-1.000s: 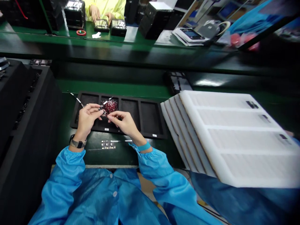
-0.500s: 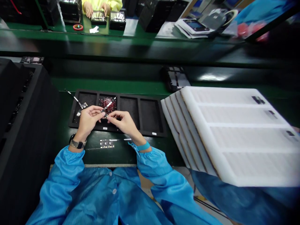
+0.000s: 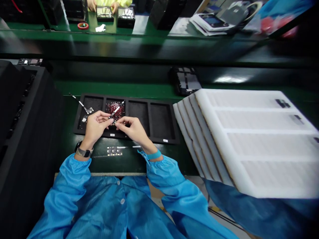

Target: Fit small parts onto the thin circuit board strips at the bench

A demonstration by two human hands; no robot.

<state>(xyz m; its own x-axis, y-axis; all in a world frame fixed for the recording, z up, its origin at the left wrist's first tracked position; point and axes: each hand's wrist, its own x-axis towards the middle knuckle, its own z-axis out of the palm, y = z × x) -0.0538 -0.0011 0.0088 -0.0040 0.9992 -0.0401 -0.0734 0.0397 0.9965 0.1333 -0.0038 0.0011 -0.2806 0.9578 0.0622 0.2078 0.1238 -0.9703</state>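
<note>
My left hand (image 3: 96, 125) and my right hand (image 3: 131, 128) meet fingertip to fingertip over the front edge of a black tray (image 3: 159, 134) with several compartments. Both pinch a thin strip-like part (image 3: 115, 111) that points up and to the right. The second compartment holds a pile of tiny red pieces (image 3: 112, 108). Another thin strip with a small board (image 3: 84, 108) lies across the leftmost compartment. A small panel of parts (image 3: 114, 151) lies on the green bench in front of the tray.
A stack of white foam trays (image 3: 249, 139) leans at the right. Tall black trays (image 3: 22, 132) stand at the left. A black part (image 3: 185, 80) lies behind the tray. Across the raised belt, another person's hands (image 3: 114, 6) handle black boxes near a red tape roll (image 3: 82, 25).
My hands stayed together over the tray, and the strip between them now points up to the right. The view has tilted slightly, so the far bench sits higher in the picture.
</note>
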